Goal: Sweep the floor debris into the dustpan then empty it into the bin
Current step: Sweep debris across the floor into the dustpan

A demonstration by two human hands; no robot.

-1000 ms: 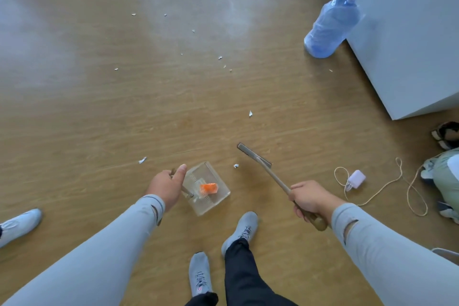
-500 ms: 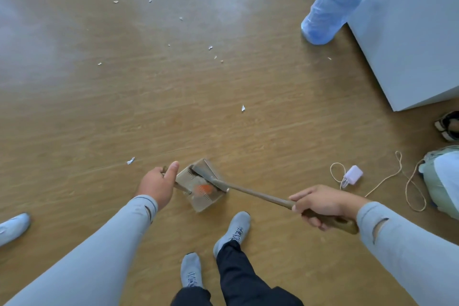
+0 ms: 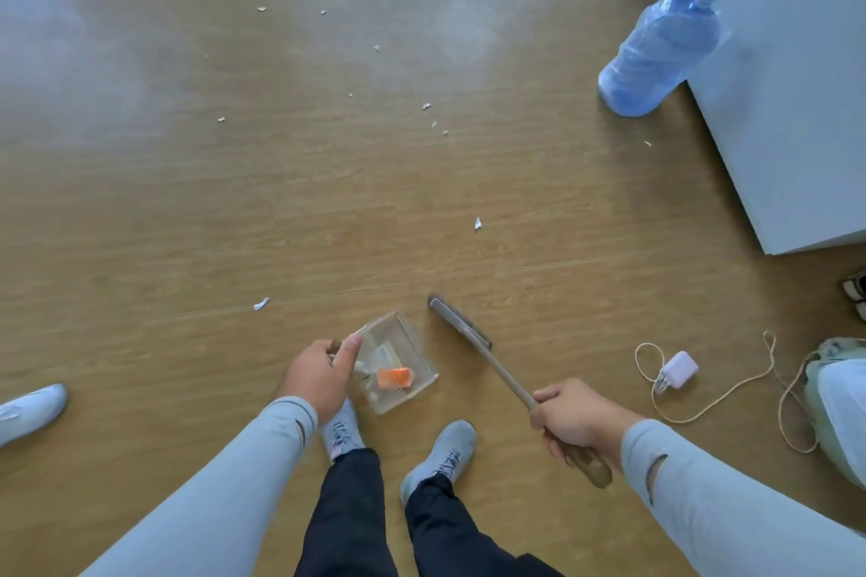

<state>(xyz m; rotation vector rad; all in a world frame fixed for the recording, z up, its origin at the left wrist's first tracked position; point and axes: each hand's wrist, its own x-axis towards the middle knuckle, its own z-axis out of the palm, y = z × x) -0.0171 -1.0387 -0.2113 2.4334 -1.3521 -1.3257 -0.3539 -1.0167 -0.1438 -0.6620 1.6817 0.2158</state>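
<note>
Sweeping step in hand: the clear dustpan [image 3: 398, 361], already holding an orange scrap [image 3: 394, 377] and some pale bits, is set on the wooden floor [image 3: 187, 225] just ahead of the feet, its handle gripped by the left hand [image 3: 321, 377] with the thumb laid along it. The brush [image 3: 461, 328] is held by its wooden handle in the closed right hand [image 3: 574, 424], its head just right of the pan and apart from it. Paper scraps [image 3: 477, 223] are scattered well ahead, so the task is judged early; next, pan and brush are to be carried forward to the nearest scrap [image 3: 260, 304]; no bin is in view.
</note>
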